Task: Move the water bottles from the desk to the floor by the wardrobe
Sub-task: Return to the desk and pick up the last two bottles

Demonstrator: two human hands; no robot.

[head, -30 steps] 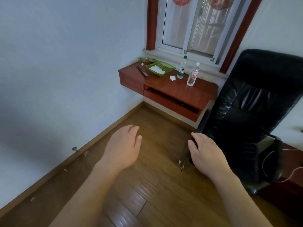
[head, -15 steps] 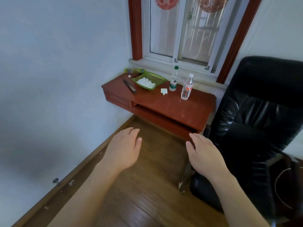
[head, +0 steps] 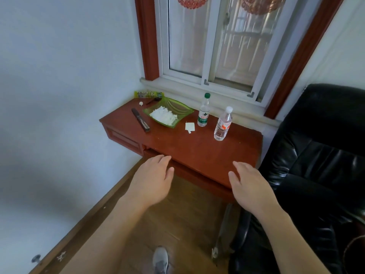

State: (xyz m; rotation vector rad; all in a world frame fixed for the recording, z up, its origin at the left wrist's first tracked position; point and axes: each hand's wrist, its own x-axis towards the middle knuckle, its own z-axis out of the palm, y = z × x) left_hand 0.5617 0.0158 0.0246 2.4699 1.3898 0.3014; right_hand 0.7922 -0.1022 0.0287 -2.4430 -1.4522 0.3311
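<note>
Water bottles stand upright on the red-brown desk (head: 197, 151), both toward its back edge under the window (head: 213, 42). The green-capped bottle (head: 203, 110) carries a green and white label and sits nearer the sill; the white-capped bottle (head: 223, 124), clear with a red-marked label, stands to its right and a little closer to the person. The two are near each other but apart.

Left of the bottles lies a green glass dish (head: 168, 113) holding a heap of white material, what exactly cannot be made out. A small white paper tag (head: 189, 127) lies between the dish and the green-capped bottle. A dark, narrow object (head: 140, 120), possibly a folded knife or a comb, lies at an angle on the desk's left part, and a green packet (head: 149, 94) rests at the back corner against the wall.

The left hand (head: 152, 180) hovers palm down at the desk's front edge, fingers loosely spread and holding nothing. The right hand (head: 250, 186) is likewise palm down over the front right of the desk, fingers relaxed and apart, empty. Both hands are well short of the bottles.

A black leather office chair (head: 320, 155) stands just beside the desk on the right. A grey shoe (head: 161, 261) shows on the wooden floor (head: 177, 218) at the bottom of the view.
</note>
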